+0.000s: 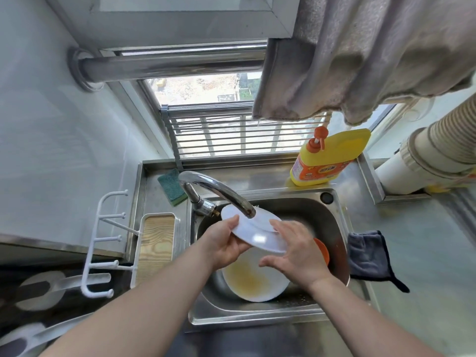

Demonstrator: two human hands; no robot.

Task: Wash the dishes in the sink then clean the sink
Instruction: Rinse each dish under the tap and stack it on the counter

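You hold the white plate (253, 231) tilted over the sink (334, 202), its underside turned up right below the tap (219, 191) spout, a position that lets water run off the back into the basin rather than onto the desk (417, 253); whether water is flowing I cannot tell. Your left hand (224, 247) grasps the plate's near-left rim, thumb on top and fingers (242, 249) curled beneath, so it carries the weight. Your right hand (296, 256) lies spread and released against the plate's right edge, fingers flat on the surface, probably to rub or turn it rather than to grip. The plate looks glossy and clean on this side, with a raised foot ring just ahead of your right fingertips. Below your wrists a second plate (253, 280) lies in the basin, smeared with yellow-brown residue, and an orange dish (322, 251) peeks out from behind your right hand. The sponge (172, 188) rests on the ledge beyond your left fingers, near the tap base, and the soap bottle (327, 158) stands well beyond your right fingers, both untouched. Most of the washing seems yet to come.
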